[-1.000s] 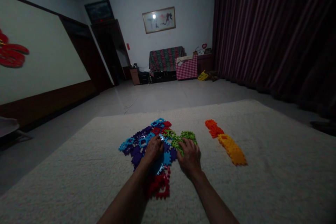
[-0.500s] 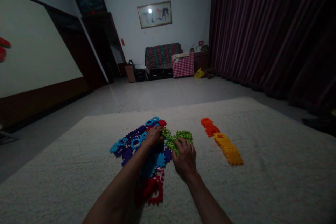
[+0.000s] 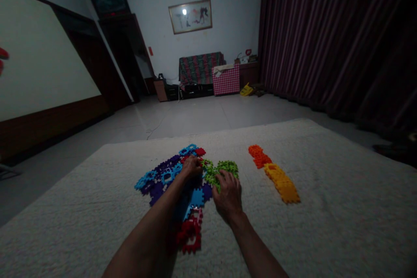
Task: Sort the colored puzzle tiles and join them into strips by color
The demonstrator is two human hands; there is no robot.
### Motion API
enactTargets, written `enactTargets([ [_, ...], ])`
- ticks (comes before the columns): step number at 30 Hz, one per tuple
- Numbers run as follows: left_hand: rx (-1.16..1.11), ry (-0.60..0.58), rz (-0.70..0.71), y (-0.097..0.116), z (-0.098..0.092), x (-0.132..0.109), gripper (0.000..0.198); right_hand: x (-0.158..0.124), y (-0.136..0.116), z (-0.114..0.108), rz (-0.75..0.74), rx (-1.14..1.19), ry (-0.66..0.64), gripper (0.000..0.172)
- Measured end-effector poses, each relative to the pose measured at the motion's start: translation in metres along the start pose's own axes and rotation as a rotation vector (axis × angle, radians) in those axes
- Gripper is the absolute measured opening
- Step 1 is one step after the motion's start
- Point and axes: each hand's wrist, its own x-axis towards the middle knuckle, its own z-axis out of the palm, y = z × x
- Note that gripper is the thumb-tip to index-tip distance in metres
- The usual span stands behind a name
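My left hand (image 3: 191, 167) reaches over a pile of toothed plastic building tiles, its fingers curled and pressed together. Its fingertips are beside a light green tile (image 3: 206, 163); whatever they grip is hidden. To the right, my right hand (image 3: 228, 192) rests over a cluster of green tiles (image 3: 228, 166), fingers bent but apart, thumb to the left. Under and around my left arm lie dark purple tiles (image 3: 157, 191), light blue tiles (image 3: 167, 177) and a blue tile (image 3: 197, 198). Red tiles (image 3: 190, 231) are nearest to me, and another red tile (image 3: 200, 152) is at the far end.
Orange tiles (image 3: 259, 156) and a row of yellow tiles (image 3: 282, 183) lie to the right on a pale, textured cover (image 3: 329, 208). Beyond its far edge are the tiled floor (image 3: 198, 117), a cloth-covered cabinet (image 3: 200, 69) and a dark curtain (image 3: 299, 39).
The view has shifted very slightly. Both hands stay in nearly the same place over the tiles, and no tile has clearly moved.
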Motion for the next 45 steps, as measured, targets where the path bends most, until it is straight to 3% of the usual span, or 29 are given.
enactTargets([
  [3,0.026,-0.001,-0.007,-0.005,-0.007,-0.001,0.010,0.000,-0.001,0.000,0.006,-0.006,-0.004,0.033],
  [8,0.090,0.026,0.004,-0.013,-0.029,-0.005,0.030,0.001,-0.003,-0.002,0.017,-0.041,-0.015,0.031],
  [14,0.072,0.018,-0.082,-0.014,-0.050,-0.012,0.033,0.000,-0.001,0.000,0.012,-0.057,0.004,0.031],
  [19,0.017,0.040,-0.165,-0.020,-0.052,-0.013,0.045,0.000,-0.001,0.001,0.016,-0.061,-0.001,0.030],
  [25,0.036,0.030,-0.190,-0.032,-0.052,-0.013,0.029,0.001,-0.003,-0.001,0.011,-0.061,-0.001,0.029],
  [28,0.069,0.033,-0.201,-0.035,-0.052,-0.014,0.039,0.001,-0.003,-0.001,0.017,-0.064,-0.006,0.029],
  [31,0.143,0.031,-0.169,-0.038,-0.052,-0.017,0.050,0.001,-0.003,-0.002,0.015,-0.063,-0.011,0.029],
  [39,0.325,0.016,0.018,-0.031,-0.053,-0.017,0.030,0.002,-0.002,-0.001,0.015,-0.053,-0.015,0.028],
  [45,0.363,-0.150,0.171,-0.020,-0.046,-0.018,0.027,0.002,-0.003,-0.001,0.005,-0.056,-0.011,0.028],
])
